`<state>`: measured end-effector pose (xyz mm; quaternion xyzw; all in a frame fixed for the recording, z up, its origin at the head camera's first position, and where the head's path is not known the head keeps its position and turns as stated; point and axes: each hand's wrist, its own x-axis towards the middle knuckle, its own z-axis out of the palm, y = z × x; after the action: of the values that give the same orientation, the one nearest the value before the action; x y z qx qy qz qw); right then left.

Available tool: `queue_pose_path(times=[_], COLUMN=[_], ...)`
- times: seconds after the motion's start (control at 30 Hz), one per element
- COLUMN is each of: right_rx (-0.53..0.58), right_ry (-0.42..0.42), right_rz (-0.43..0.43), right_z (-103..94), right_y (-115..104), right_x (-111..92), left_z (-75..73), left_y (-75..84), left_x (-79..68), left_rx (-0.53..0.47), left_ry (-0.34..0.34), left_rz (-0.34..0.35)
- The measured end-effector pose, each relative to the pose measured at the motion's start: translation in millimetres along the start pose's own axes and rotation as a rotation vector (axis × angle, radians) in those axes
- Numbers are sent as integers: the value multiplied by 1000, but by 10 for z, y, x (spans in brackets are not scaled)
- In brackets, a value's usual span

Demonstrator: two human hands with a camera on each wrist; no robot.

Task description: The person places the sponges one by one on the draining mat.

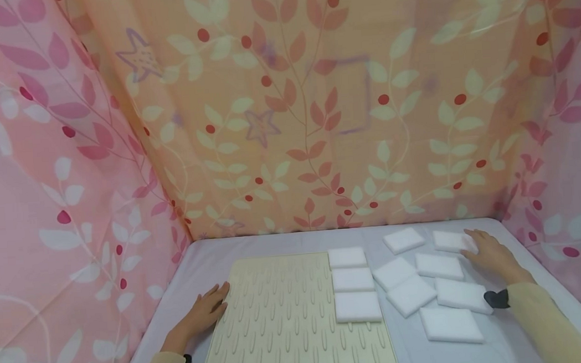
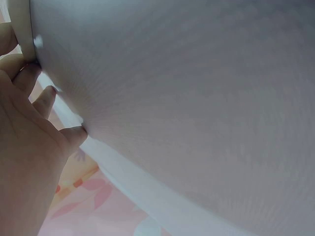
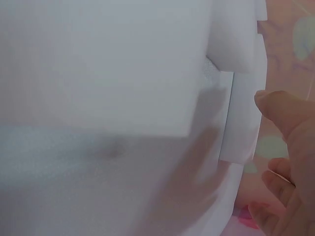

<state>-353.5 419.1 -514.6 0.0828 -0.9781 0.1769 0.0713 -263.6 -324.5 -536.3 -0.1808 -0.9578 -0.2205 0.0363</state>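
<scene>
My left hand rests at the left edge of a beige mat with raised oval ridges, its fingertips on the rim. In the left wrist view those fingers are spread and hold nothing. At the back right, my right hand reaches over the right end of a white sponge block. Its thumb and fingers are spread apart in the right wrist view, near a white block. Three similar blocks lie in a column along the mat's right side.
Several more white blocks lie scattered on the white-covered table right of the mat, two of them overlapping. Patterned curtains stand behind the table and along both sides.
</scene>
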Motion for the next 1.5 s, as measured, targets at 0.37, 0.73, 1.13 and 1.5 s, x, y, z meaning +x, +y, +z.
queue_pose_path(times=[0.37, 0.73, 1.13, 1.5], right_rx=[-12, -25, -25, 28], right_ry=[-95, -128, -131, -191], right_rz=[0, -7, -32, -36], right_z=[1, 29, -11, -11], right_y=[38, 39, 93, 105], right_x=[51, 78, 127, 178], left_z=[12, -15, 17, 21], left_y=[-7, 14, -15, -26], left_x=[8, -19, -4, -1], left_rx=[18, 7, -3, 10], left_ry=[9, 18, -4, 8], left_rz=[4, 6, -20, -12])
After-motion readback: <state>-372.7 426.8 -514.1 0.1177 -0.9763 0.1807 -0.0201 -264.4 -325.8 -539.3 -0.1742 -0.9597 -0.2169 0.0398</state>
